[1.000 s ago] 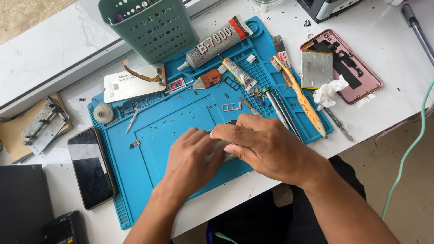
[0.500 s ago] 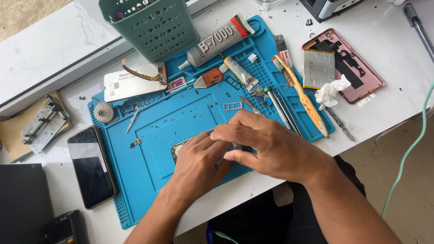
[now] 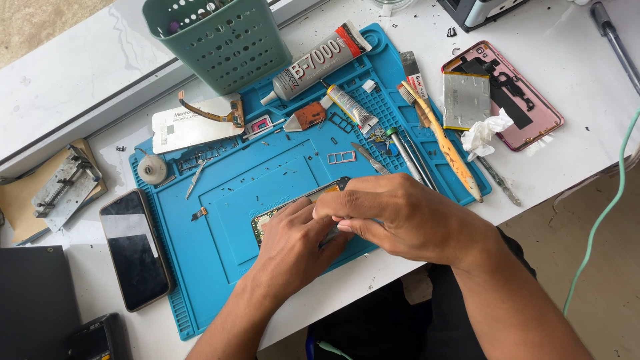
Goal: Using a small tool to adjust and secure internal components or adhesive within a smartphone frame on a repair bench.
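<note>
Two hands: both lie together on an opened phone (image 3: 293,208) near the front edge of a blue work mat (image 3: 220,267).
Left hand (image 3: 297,243): rests over the phone's near part, fingers curled down on it; how tightly they press I cannot tell.
Right hand (image 3: 400,217): laid across from the right, fingertips (image 3: 333,212) pinched close together at the phone, touching the left hand; whether they grip some small part is hidden.
Phone: flat on the mat, mostly covered; only its far edge and left corner show.
Far side of mat: large glue tube (image 3: 317,63), smaller tube (image 3: 352,107), yellow pry tool (image 3: 447,148), small metal frame (image 3: 341,157), white plate (image 3: 190,127).
Green basket (image 3: 217,40): stands just beyond the mat's far edge.
Right of mat: pink phone back (image 3: 527,107) with a silver battery (image 3: 467,100) and a crumpled tissue (image 3: 483,133) on it.
Left of mat: dark phone (image 3: 135,250) lying screen up on the white table (image 3: 587,67), well apart from the hands.
</note>
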